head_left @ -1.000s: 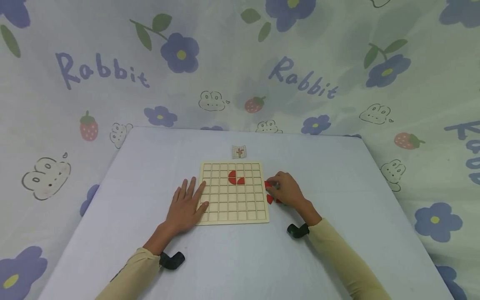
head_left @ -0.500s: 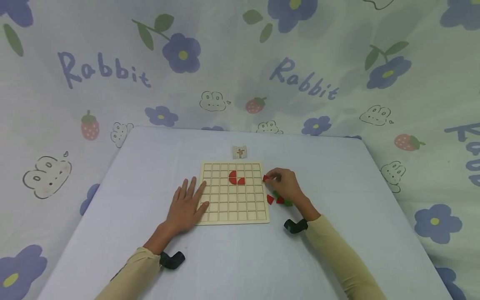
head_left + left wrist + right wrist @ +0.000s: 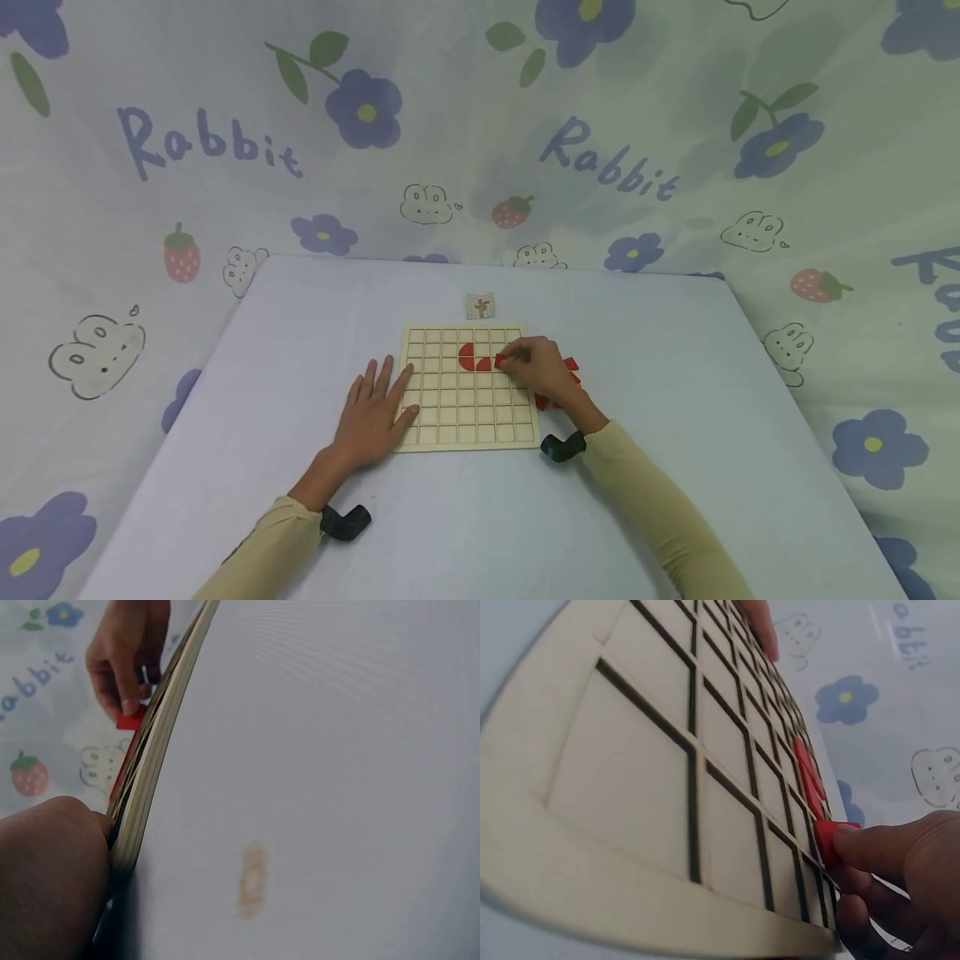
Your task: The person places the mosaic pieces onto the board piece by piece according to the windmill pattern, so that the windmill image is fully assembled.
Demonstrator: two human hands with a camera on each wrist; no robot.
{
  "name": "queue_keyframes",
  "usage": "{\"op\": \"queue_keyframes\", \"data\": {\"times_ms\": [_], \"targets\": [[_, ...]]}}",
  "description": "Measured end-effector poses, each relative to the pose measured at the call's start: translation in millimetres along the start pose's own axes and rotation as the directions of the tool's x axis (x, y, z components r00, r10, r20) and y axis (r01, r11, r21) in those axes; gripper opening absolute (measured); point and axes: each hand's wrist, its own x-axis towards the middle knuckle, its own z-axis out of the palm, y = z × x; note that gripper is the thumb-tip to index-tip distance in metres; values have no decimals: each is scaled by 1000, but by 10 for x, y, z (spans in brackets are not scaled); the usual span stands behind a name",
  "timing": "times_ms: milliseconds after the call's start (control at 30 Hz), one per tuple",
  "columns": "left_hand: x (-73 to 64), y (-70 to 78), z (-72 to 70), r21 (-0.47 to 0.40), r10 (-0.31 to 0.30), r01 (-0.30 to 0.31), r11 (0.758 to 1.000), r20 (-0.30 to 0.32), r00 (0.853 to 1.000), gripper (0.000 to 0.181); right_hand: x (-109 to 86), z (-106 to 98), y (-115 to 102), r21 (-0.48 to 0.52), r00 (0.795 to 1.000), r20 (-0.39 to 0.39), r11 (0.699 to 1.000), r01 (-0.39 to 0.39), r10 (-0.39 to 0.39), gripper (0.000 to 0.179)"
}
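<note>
A pale wooden grid board (image 3: 465, 417) lies on the table. Three red quarter-round pieces (image 3: 467, 357) sit in its cells in the upper middle. My left hand (image 3: 367, 423) lies flat with fingers spread, its thumb and index finger resting on the board's left edge. Above the board's upper right, my right hand (image 3: 538, 367) pinches a red piece (image 3: 827, 838) between thumb and fingers, just to the right of the placed ones. In the left wrist view the pinched piece hangs over the board's surface. Its exact shape is partly covered by the fingers.
Several loose red pieces (image 3: 572, 365) lie to the right of the board, partly hidden behind the right hand and wrist. A small card (image 3: 480, 306) with a red figure on a grid lies beyond the board's far edge. A white cloth (image 3: 442, 525) covers the table.
My right hand has picked up a red piece beside the board and carried it left over the grid. The left hand stays on the board's edge.
</note>
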Motion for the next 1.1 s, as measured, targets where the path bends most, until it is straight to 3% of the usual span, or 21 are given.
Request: {"op": "queue_keyframes", "data": {"times_ms": [167, 300, 400, 733, 1100], "targets": [[2, -1, -2, 3, 0, 0, 1000, -3, 1000, 67, 13, 103, -47, -90, 999, -32, 996, -8, 6, 7], [3, 2, -7, 10, -1, 1, 1000, -5, 1000, 67, 1, 165, -87, -246, 998, -64, 969, -3, -13, 13], [3, 5, -14, 14, -4, 4, 1000, -1, 1000, 67, -18, 169, -112, -296, 997, -65, 955, 28, -50, 16], [-3, 18, -24, 13, -9, 9, 1000, -1, 1000, 67, -52, 160, -104, -297, 994, -21, 950, 100, -111, 31], [-4, 14, 2, 11, -17, 16, 1000, 4, 1000, 67, -34, 168, -83, -326, 992, 46, 937, 125, -116, 26]]}}
